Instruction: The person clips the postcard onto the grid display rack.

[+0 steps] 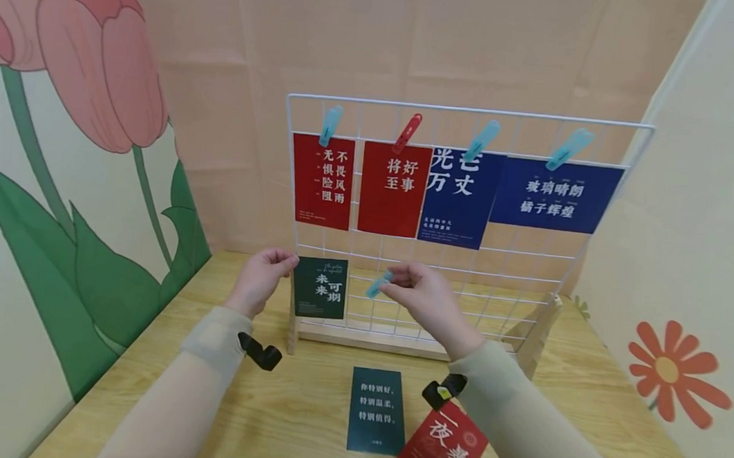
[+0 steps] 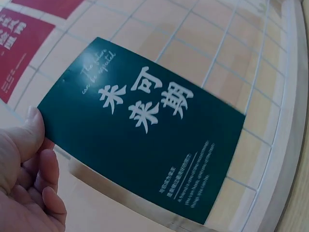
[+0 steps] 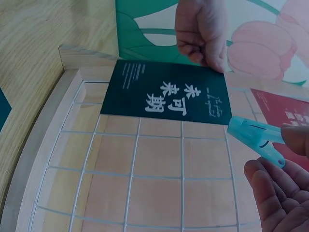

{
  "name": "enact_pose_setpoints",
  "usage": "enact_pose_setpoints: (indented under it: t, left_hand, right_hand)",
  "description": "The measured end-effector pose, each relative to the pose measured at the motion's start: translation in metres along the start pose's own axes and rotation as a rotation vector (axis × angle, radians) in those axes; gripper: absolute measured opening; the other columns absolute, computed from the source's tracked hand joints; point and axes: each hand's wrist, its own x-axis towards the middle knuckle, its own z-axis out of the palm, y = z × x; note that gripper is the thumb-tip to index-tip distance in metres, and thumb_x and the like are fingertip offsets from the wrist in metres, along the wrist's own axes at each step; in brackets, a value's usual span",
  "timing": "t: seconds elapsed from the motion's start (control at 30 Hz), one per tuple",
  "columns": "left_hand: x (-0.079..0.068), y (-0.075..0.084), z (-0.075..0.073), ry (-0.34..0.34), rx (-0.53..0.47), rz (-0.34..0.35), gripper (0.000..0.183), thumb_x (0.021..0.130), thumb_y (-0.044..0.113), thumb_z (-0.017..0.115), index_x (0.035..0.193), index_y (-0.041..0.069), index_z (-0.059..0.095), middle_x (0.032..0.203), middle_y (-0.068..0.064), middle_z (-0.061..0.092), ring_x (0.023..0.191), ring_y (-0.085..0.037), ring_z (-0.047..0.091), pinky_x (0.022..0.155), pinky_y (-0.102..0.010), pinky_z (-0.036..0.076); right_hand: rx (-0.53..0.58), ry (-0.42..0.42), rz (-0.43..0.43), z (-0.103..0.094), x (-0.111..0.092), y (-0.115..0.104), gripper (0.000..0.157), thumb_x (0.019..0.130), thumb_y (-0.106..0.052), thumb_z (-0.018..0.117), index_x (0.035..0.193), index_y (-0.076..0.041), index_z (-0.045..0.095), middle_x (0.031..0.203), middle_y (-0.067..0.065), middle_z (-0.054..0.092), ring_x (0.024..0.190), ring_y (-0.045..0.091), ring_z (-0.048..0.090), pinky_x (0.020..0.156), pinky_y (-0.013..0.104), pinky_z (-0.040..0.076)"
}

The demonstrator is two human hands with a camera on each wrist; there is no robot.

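L fingers [image 2: 30, 130] closed on green card [image 1: 309, 292], upper L corner, in front of wire grid [image 1: 373, 102], lower L; R fingers [image 3: 266, 191] pinch blue clip [image 3: 256, 135] just R of card — prob. best: seat top edge flat vs. grid, then clip both together.

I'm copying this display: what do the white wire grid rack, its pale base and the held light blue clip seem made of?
White wire grid rack: probably smoothly coated metal, from its thin, evenly white bars. Pale base: likely matte wood, tan and faintly grained. Held light blue clip: seemingly smooth plastic, from its bright, even colour.
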Motion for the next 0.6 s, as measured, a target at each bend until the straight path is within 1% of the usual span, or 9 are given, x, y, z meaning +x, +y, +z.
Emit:
enact_pose_setpoints:
  t: [0.1,0.17,0.3,0.4,0.53,0.6]
  left_hand:
    - [0.005,-0.001,0.001,0.023,-0.009,0.014,0.024,0.095,0.027,0.062,0.104,0.005,0.064,0.098,-0.008,0.058,0.099,-0.027,0.049,0.090,-0.042,0.036]
    - [0.007,-0.001,0.002,0.033,-0.010,0.023,0.025,0.094,0.027,0.063,0.104,0.004,0.065,0.100,-0.008,0.058,0.098,-0.025,0.048,0.088,-0.041,0.036]
    - [0.010,0.001,0.005,0.054,-0.010,0.033,0.027,0.094,0.027,0.064,0.106,0.003,0.064,0.103,-0.011,0.055,0.096,-0.025,0.045,0.083,-0.038,0.035]
    - [0.013,0.001,0.008,0.081,-0.017,0.036,0.028,0.093,0.026,0.065,0.107,0.002,0.064,0.109,-0.011,0.057,0.096,-0.024,0.046,0.080,-0.035,0.036]
    - [0.017,0.001,0.011,0.106,-0.040,0.028,0.026,0.093,0.026,0.065,0.106,0.003,0.065,0.120,-0.009,0.059,0.102,-0.023,0.048,0.084,-0.035,0.038]
    - [0.018,0.000,0.012,0.112,-0.052,0.027,0.026,0.093,0.025,0.065,0.106,0.002,0.065,0.122,-0.009,0.060,0.105,-0.023,0.048,0.088,-0.037,0.039]
  right_hand:
    - [-0.012,0.002,-0.008,0.003,0.002,-0.003,0.036,0.089,-0.031,0.070,0.119,-0.013,0.063,0.102,0.000,0.067,0.092,0.018,0.062,0.082,0.038,0.051]
    - [-0.021,0.005,-0.008,0.005,0.003,-0.005,0.036,0.088,-0.030,0.071,0.119,-0.013,0.063,0.103,0.000,0.067,0.092,0.018,0.062,0.082,0.038,0.052]
    - [-0.039,0.016,-0.012,0.008,0.006,-0.010,0.038,0.088,-0.028,0.071,0.121,-0.012,0.062,0.104,0.000,0.067,0.093,0.017,0.063,0.081,0.037,0.053]
    - [-0.053,0.019,-0.021,0.011,0.007,-0.013,0.038,0.088,-0.027,0.071,0.122,-0.010,0.061,0.104,0.001,0.066,0.093,0.017,0.063,0.081,0.036,0.053]
    - [-0.067,0.030,-0.027,0.014,0.009,-0.016,0.037,0.089,-0.026,0.070,0.120,-0.010,0.062,0.102,0.000,0.067,0.092,0.017,0.063,0.081,0.036,0.053]
    - [-0.071,0.036,-0.030,0.016,0.010,-0.017,0.037,0.089,-0.026,0.070,0.121,-0.011,0.062,0.102,-0.001,0.066,0.092,0.016,0.063,0.080,0.036,0.053]
